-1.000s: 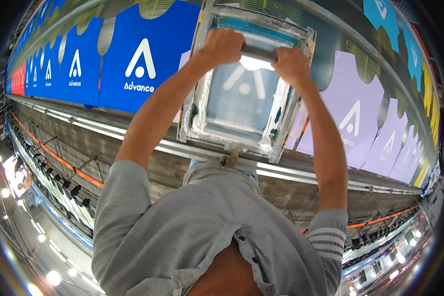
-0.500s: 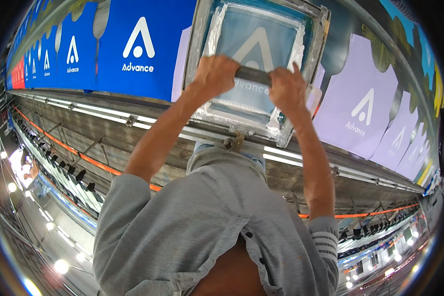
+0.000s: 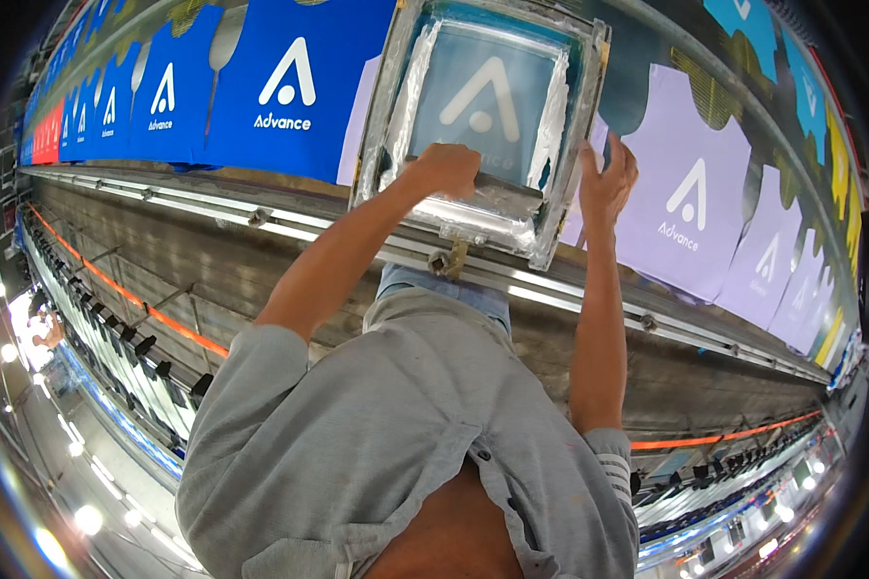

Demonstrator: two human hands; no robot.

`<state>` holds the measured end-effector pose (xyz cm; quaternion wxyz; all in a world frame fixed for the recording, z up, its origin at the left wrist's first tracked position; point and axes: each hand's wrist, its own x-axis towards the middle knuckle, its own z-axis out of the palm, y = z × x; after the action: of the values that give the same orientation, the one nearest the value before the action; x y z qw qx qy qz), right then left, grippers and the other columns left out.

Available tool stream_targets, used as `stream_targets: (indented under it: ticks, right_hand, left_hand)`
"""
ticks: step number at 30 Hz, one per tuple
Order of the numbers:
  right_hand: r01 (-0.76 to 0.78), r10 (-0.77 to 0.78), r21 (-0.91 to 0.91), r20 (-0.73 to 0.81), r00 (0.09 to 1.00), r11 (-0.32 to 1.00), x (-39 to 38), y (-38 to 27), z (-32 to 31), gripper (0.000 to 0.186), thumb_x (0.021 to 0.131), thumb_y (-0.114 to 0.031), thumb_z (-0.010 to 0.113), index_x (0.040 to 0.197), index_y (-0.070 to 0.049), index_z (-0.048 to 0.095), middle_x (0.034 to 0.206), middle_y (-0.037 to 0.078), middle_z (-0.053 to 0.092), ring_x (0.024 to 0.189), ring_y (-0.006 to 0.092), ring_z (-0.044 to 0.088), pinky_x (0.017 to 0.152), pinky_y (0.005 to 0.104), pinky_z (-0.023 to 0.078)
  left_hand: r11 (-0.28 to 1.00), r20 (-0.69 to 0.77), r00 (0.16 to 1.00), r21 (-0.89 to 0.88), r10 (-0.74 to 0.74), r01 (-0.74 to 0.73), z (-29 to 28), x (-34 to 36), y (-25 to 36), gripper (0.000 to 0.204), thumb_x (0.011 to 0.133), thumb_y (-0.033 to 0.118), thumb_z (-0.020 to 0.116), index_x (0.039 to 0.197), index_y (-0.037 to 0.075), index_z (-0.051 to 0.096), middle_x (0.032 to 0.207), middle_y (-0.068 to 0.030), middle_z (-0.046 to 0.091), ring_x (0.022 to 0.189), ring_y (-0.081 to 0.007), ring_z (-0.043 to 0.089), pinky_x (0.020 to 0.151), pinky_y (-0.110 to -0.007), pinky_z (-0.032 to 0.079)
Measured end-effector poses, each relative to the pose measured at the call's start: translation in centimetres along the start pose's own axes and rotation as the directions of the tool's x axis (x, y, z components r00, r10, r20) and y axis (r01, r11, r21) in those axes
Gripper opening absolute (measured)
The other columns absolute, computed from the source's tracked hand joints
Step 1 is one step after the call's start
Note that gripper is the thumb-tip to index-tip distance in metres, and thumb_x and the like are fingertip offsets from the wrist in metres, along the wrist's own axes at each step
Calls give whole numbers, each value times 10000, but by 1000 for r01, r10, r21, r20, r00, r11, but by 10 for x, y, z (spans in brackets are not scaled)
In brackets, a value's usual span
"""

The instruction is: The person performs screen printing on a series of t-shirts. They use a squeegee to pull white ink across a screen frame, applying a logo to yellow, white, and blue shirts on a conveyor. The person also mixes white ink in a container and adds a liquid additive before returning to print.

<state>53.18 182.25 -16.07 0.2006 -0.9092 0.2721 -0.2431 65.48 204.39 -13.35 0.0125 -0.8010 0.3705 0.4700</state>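
A metal-framed printing screen (image 3: pixel 380 114) lies over a lilac fabric piece on the long table, with white ink smeared along the edges of its mesh. Through the mesh shows a pale peaked emblem. My left hand (image 3: pixel 444 172) is closed around the handle of a squeegee (image 3: pixel 508 198), which rests across the near end of the screen. My right hand (image 3: pixel 608 181) is off the squeegee, beside the screen's right edge, its thumb and fingers apart and nothing in it. I cannot tell whether its fingertips touch the frame.
Printed blue fabric pieces (image 3: pixel 234 106) line the table to the left, printed lilac ones (image 3: pixel 637 198) to the right. A metal rail (image 3: pixel 309 228) runs along the table's near edge, close to my legs. Another person (image 3: pixel 44 328) shows small at the far left.
The squeegee has come nearer to me, down to the screen's near end. My right hand has let go of it and moved right, past the frame's edge. My left hand keeps its grip.
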Motion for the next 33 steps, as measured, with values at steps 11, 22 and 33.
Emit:
stream_targets:
  ticks: [11,22,33]
  right_hand:
    - [-647,492,309,450,745,697,-13,32,15,299,917,-292,650,1051,-25,656,619,-11,518,501,63,456,436,249,346]
    - [-683,536,336,435,723,649,-2,27,13,255,897,-250,658,946,-2,689,602,51,565,526,128,518,490,316,396]
    - [-455,449,412,118,886,789,-1,25,33,250,883,-228,602,946,-6,698,663,28,588,565,114,497,502,287,408]
  left_hand:
    - [983,192,970,70,152,-168,-166,112,-49,475,537,62,814,983,-58,706,1072,-253,675,930,-371,658,752,-490,517]
    - [976,-658,740,219,142,8,-66,51,-34,210,731,112,611,913,121,717,834,-142,702,810,-312,689,682,-464,534]
    - [970,-769,595,146,234,-193,116,-76,-22,487,718,31,648,1203,19,598,1245,-126,626,1204,-277,571,1022,-393,465]
